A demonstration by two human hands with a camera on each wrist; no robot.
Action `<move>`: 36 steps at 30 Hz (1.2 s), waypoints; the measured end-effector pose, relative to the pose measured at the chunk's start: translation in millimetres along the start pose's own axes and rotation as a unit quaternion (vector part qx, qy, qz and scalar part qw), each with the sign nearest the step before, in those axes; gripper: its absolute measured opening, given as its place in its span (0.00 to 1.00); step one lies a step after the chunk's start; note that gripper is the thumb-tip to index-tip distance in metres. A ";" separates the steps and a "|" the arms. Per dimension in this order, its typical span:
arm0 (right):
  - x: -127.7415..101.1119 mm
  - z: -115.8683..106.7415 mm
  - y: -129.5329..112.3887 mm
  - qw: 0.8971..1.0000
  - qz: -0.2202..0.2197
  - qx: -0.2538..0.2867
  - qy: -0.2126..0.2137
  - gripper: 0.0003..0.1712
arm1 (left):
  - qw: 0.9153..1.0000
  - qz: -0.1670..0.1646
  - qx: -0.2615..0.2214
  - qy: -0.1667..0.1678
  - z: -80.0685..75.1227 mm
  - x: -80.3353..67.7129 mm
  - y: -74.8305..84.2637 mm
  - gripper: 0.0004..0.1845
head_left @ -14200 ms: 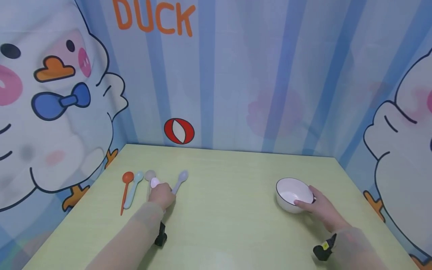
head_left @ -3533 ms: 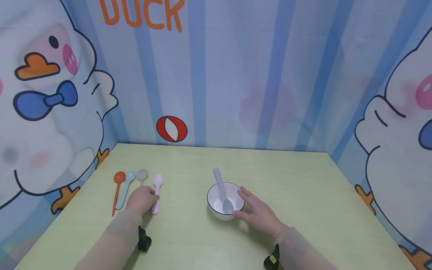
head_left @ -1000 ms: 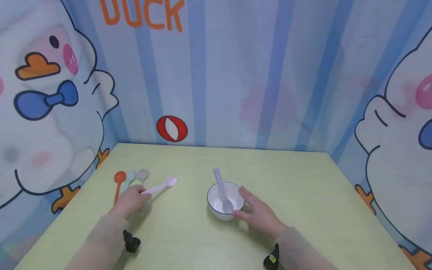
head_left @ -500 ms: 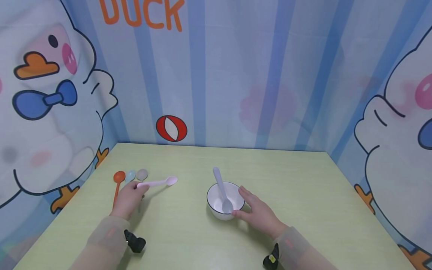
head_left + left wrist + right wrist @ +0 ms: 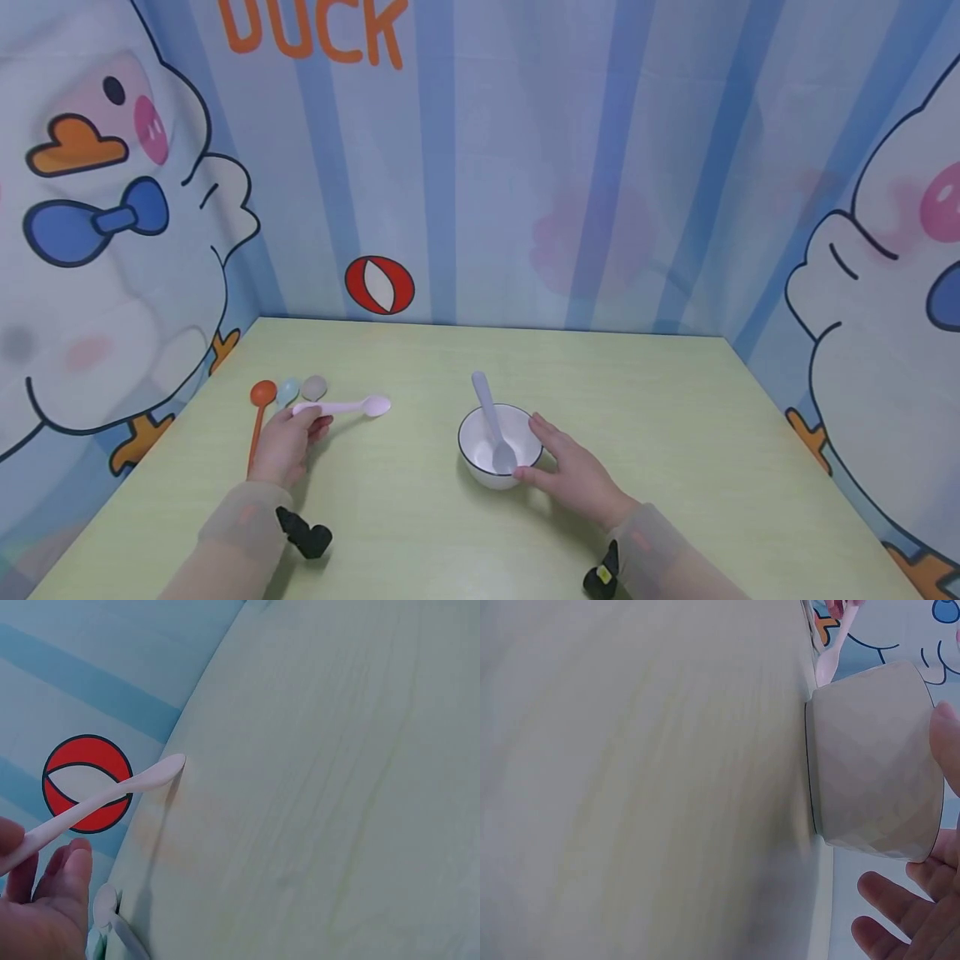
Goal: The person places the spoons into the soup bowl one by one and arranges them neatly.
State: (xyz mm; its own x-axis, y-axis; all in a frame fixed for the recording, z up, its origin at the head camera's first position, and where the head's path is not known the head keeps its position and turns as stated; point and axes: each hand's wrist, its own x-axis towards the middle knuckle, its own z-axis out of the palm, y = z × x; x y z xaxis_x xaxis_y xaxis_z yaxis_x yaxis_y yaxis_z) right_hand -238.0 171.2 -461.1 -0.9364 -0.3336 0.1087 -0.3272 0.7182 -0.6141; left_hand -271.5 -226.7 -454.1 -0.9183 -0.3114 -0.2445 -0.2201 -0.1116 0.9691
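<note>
My left hand [image 5: 285, 446] pinches a pink spoon [image 5: 345, 407] near its handle end, holding it sideways above the table with the bowl end pointing right. In the left wrist view the same pink spoon [image 5: 97, 806] slants up over its shadow. My right hand [image 5: 581, 479] holds a white, dark-rimmed bowl [image 5: 480, 473] by its right side, thumb at the near rim and fingers at the far rim. A lavender spoon [image 5: 487, 404] leans inside that bowl, handle up over the back rim. The right wrist view shows the bowl's side [image 5: 874, 761] with fingertips [image 5: 881, 889] beside it.
Left of the pink spoon lie an orange spoon [image 5: 260, 417], a light blue spoon [image 5: 287, 392] and a greyish spoon [image 5: 314, 387], their handles partly hidden by the left hand. A duck-print curtain [image 5: 510, 167] stands behind the pale yellow-green table [image 5: 637, 400].
Since the earliest frame, the bowl has come left to the middle and the lavender spoon now stands in it. Lately the left hand has raised the pink spoon and turned it sideways; the right hand stays put.
</note>
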 end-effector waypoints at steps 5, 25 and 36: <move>0.6 0.7 0.5 1.000 0.001 0.000 0.001 0.50 | 0.999 -0.009 -0.043 -0.001 -1.4 -1.1 -0.5 0.26; -0.6 -0.8 -1.5 1.000 -0.009 0.003 0.004 0.49 | 0.996 -0.014 -0.084 -0.015 -5.3 -5.4 3.1 0.30; 0.1 0.0 -1.2 1.000 -0.005 0.007 0.005 0.49 | 0.995 0.013 -0.092 -0.026 3.5 -14.2 16.7 0.31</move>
State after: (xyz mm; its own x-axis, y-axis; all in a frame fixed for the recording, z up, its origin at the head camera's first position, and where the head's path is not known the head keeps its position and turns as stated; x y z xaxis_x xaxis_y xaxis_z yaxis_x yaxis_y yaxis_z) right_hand -237.7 170.3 -460.4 -0.9345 -0.3344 0.1218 -0.3342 0.7070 -0.6233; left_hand -263.3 -220.9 -434.3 -0.9394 -0.2683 -0.2135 -0.1372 -0.2765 0.9512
